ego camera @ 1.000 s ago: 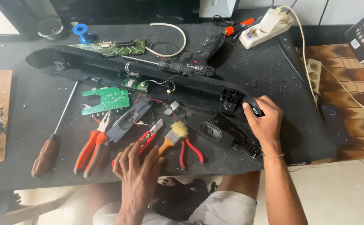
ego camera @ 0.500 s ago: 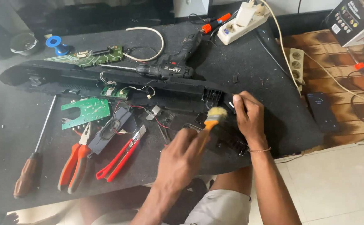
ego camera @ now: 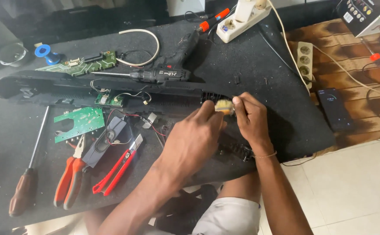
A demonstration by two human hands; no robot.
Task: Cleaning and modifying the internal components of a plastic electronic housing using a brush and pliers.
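Where hands (ego camera: 218, 130) meet, brush (ego camera: 224, 105) half-hidden

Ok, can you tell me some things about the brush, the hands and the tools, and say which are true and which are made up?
1. The left hand holds a small brush. True.
2. The brush touches the green circuit board. False: it is at the right end of the long black casing.
3. The right hand is beside the brush. True.
4. The orange pliers are in a hand. False: they lie on the black mat.
5. The black power screwdriver lies behind the casing. True.
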